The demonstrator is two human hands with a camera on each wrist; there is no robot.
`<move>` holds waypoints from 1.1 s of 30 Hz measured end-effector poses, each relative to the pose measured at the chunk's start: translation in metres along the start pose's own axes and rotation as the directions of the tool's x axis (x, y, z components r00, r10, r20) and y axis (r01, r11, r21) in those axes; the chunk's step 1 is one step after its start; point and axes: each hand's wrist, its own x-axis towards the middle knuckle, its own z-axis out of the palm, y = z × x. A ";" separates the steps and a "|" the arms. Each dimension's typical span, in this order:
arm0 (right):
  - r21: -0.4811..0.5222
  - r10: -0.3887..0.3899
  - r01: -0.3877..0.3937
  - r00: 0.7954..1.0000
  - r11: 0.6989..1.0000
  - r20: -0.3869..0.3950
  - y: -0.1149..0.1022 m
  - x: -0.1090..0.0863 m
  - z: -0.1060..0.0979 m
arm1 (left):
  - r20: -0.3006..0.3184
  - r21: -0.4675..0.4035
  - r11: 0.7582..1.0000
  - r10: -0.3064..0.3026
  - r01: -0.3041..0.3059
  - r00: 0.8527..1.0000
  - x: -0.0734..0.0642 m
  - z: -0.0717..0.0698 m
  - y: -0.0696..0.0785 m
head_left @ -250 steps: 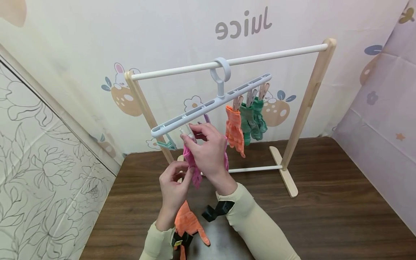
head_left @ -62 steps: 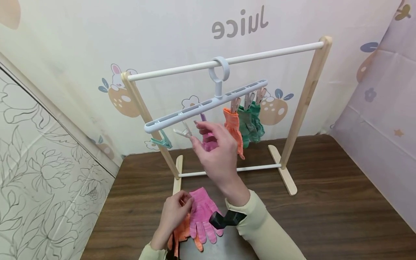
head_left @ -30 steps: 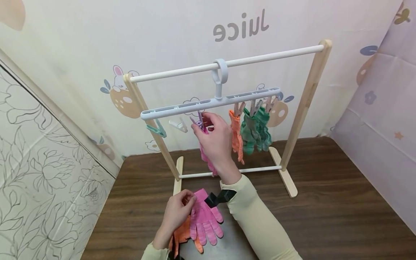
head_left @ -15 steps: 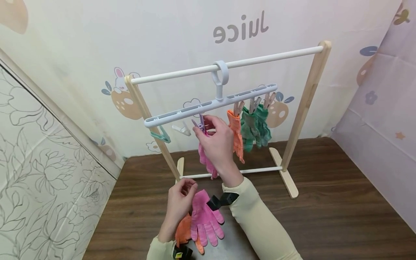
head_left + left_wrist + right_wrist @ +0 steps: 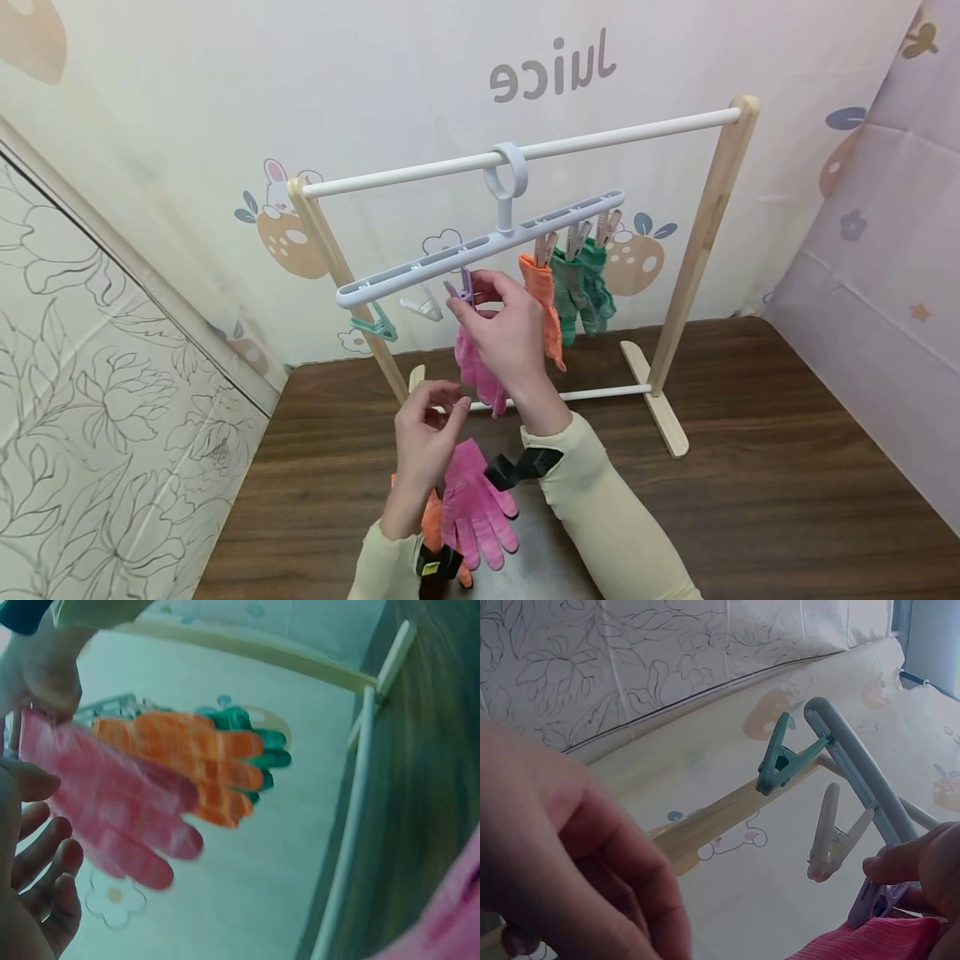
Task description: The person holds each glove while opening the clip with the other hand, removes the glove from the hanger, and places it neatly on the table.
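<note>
Right hand [image 5: 512, 333] is pinching purple clip [image 5: 870, 901], pink glove [image 5: 476, 367] hanging from it — left hand [image 5: 424, 433] is hovering near, half-curled, holding nothing.

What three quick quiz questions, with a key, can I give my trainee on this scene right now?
1. Which clothespin does the right hand pinch?
2. True or false: no glove hangs from the white clothespin.
3. In the head view, the glove hanging nearest the right end of the clip hanger is: A) orange, B) pink, C) green.

Key: 1. The purple clothespin. 2. True. 3. C, a green glove.
</note>
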 end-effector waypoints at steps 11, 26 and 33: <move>0.012 -0.009 0.009 1.000 1.000 0.023 -0.003 -0.001 -0.003 | -0.047 0.030 0.992 0.121 -0.120 0.992 0.012 0.027 -0.003; 0.005 0.013 -0.013 0.999 1.000 0.046 -0.006 -0.003 -0.008 | -0.107 0.180 0.979 0.120 -0.100 0.987 0.017 0.037 0.008; 0.001 -0.002 0.002 0.999 1.000 0.050 -0.006 -0.002 -0.011 | -0.117 0.116 0.990 0.095 -0.081 0.989 0.017 0.032 0.007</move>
